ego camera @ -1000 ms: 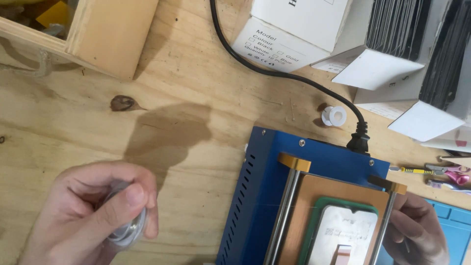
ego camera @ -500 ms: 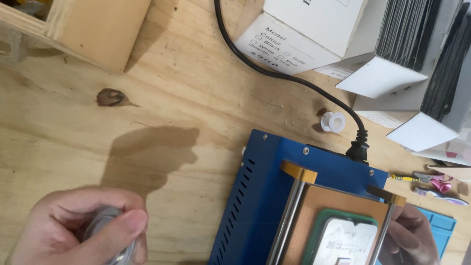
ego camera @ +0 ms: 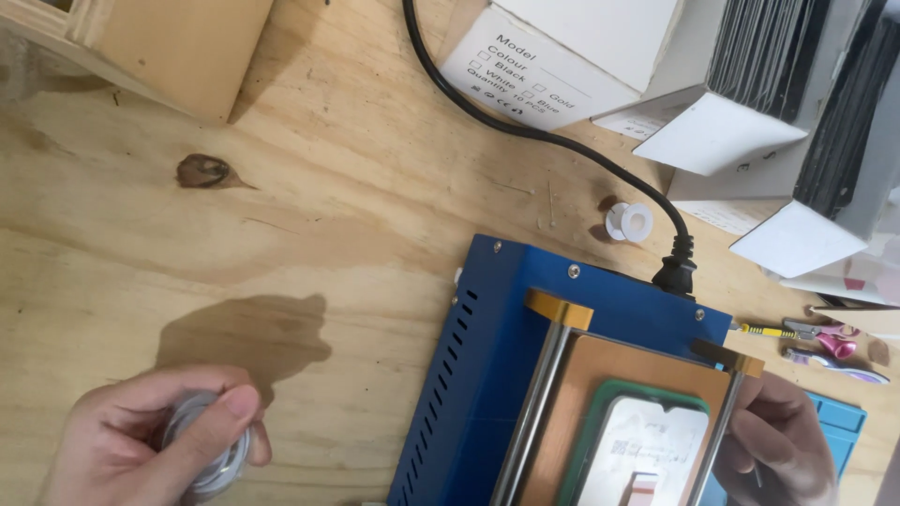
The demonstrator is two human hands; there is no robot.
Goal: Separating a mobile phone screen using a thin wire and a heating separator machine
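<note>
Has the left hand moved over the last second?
Yes. The left hand, closed on a white coil, drew back toward the person, farther from the dark knot.

Your left hand (ego camera: 155, 440) is cut off at the wrist by the bottom edge. Its fingers (ego camera: 202, 426) wrap a small coil of pale cord (ego camera: 211, 459); most of that coil is hidden under them, so its ends cannot be traced. Your right hand (ego camera: 783, 445) runs out of frame below, and its fingertips are hidden behind the steel rail (ego camera: 717, 440) of the blue machine (ego camera: 487, 356). What it grips there cannot be told. The phone screen (ego camera: 647, 454) beside those fingers is cut by the bottom edge. The small tools (ego camera: 825, 342) beyond your right fingers are too small to identify.
</note>
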